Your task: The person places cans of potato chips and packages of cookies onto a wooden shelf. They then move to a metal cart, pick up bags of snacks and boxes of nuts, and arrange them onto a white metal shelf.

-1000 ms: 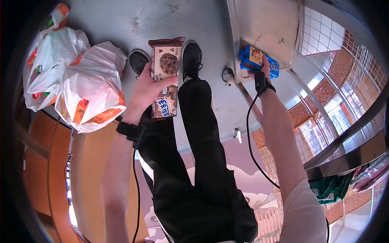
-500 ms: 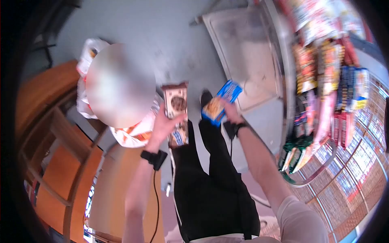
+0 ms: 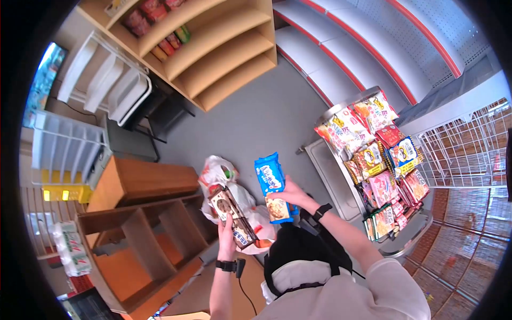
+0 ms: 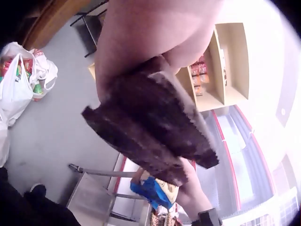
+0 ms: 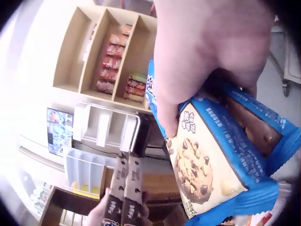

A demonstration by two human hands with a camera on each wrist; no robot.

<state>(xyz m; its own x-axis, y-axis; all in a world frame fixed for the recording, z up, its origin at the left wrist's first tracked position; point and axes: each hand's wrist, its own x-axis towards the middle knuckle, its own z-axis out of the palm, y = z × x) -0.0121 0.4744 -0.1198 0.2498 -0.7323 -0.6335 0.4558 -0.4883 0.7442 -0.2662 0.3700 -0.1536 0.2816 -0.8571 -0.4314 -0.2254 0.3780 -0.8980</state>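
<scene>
My left hand [image 3: 226, 242] grips brown chocolate-chip cookie packs [image 3: 239, 223] in front of my body. Two of them lie side by side in the right wrist view, and their dark brown backs [image 4: 150, 117] fill the middle of the left wrist view. Close by on the right, my right hand [image 3: 298, 196] holds blue cookie packs [image 3: 270, 178], with thumb and fingers around them. A cream panel with a cookie picture [image 5: 195, 165] faces the right wrist camera, and a second blue pack [image 5: 251, 122] lies against it.
White plastic bags [image 3: 248, 198] of goods stand on the floor beyond the left hand. At right is a metal cart [image 3: 341, 178] loaded with snack bags [image 3: 370, 154]. A wooden shelf [image 3: 224, 48], white red-edged shelves [image 3: 341, 48] and a brown cabinet [image 3: 144, 234] stand around the grey floor.
My right hand has lifted the blue packs away from the cart's low metal platform and brought them beside the brown packs. The head view has swung up from the floor to the shelves.
</scene>
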